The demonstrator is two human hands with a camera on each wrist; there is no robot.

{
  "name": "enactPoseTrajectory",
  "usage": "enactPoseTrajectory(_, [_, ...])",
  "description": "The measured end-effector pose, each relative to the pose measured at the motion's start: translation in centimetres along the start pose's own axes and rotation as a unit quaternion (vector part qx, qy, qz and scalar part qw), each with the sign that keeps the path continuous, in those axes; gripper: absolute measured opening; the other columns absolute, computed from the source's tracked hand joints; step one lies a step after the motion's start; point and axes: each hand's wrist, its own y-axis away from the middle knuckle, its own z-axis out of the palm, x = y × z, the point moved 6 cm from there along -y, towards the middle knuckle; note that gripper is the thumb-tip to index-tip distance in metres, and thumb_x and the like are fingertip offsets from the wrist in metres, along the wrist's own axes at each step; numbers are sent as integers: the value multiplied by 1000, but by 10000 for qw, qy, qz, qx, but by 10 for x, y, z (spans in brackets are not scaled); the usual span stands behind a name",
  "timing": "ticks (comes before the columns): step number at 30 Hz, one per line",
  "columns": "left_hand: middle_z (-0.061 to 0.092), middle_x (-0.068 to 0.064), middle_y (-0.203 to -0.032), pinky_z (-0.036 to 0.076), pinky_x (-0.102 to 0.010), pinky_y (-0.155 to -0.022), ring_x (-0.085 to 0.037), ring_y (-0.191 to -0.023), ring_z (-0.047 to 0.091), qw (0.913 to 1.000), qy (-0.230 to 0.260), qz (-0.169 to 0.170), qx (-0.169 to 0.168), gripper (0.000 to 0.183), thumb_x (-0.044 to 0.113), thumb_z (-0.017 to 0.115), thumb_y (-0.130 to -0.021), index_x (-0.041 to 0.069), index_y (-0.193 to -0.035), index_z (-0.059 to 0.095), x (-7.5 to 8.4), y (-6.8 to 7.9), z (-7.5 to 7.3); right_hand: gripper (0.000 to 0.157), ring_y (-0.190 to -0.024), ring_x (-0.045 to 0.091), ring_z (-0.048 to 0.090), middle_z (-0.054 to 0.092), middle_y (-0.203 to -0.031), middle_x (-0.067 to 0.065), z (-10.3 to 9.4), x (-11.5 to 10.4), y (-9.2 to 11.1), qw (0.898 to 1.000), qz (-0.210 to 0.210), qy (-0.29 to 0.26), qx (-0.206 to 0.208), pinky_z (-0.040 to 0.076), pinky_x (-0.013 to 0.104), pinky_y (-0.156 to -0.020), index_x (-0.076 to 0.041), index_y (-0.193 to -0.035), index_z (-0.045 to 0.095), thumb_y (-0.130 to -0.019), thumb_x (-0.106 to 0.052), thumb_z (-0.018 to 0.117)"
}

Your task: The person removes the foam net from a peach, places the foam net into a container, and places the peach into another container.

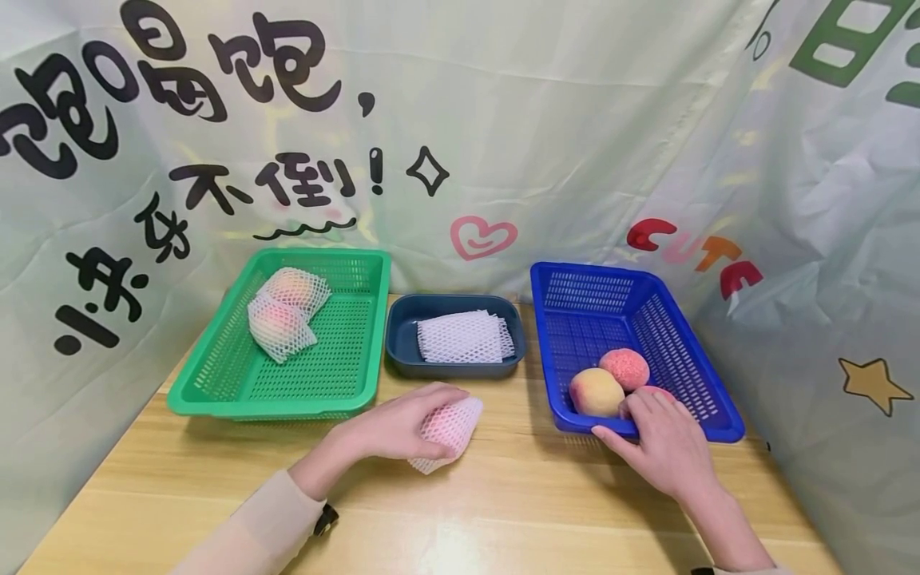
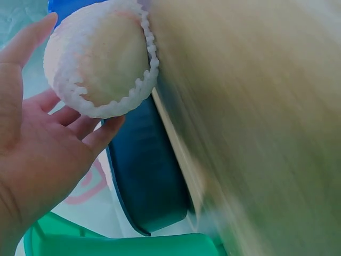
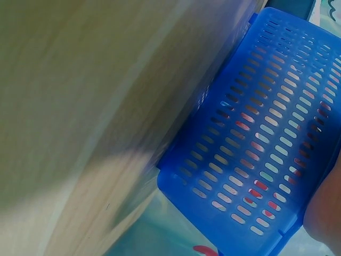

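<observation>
In the head view my left hand [image 1: 398, 423] grips a peach [image 1: 449, 427] wrapped in a white foam net, over the table in front of the dark tray. The left wrist view shows bare peach skin [image 2: 117, 58] at the net's open end, with fingers and thumb around the net. My right hand [image 1: 668, 443] reaches over the front rim of the blue basket [image 1: 589, 319]. Its fingers are at a pink peach [image 1: 657, 391], mostly hidden beneath them, and the thumb is spread apart near the rim. Beside that lie a yellow peach [image 1: 596, 392] and a reddish peach [image 1: 625, 369].
A green basket [image 1: 338, 343] on the left contains two net-wrapped peaches [image 1: 280, 323]. Between the baskets, the dark blue tray [image 1: 402, 343] holds flat white foam nets [image 1: 463, 337]. A printed cloth [image 1: 575, 160] hangs behind the wooden table [image 1: 503, 495].
</observation>
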Motion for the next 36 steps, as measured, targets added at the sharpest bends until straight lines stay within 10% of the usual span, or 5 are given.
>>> enactPoseTrajectory(12, [46, -1, -155, 43, -50, -114, -23, -142, 47, 9926, -172, 229, 1181, 69, 35, 77, -94, 20, -154, 47, 17, 20, -31, 46, -79, 19, 49, 50, -83, -3, 0, 0, 0, 10000, 27, -34, 8, 39, 38, -68, -17, -86, 55, -80, -54, 82])
enactPoseTrajectory(25, [59, -7, -132, 49, -50, -105, -27, -126, 55, 9483, -1211, 190, 2929, 45, 22, 79, -92, 8, -132, 63, 15, 70, -76, 46, -80, 19, 50, 50, -83, -4, 2, 2, 1, 10000, 27, -67, 10, 40, 39, -69, -18, -86, 55, -80, -54, 82])
enactPoseTrajectory(36, [63, -3, -110, 51, -43, -84, -23, -100, 58, 9376, -2270, -602, 2565, 32, 32, 78, -93, 8, -111, 68, -11, 102, -76, 46, -81, 20, 52, 50, -83, -3, 3, 3, 1, 10000, 53, -77, 5, 41, 40, -70, -18, -86, 55, -80, -55, 82])
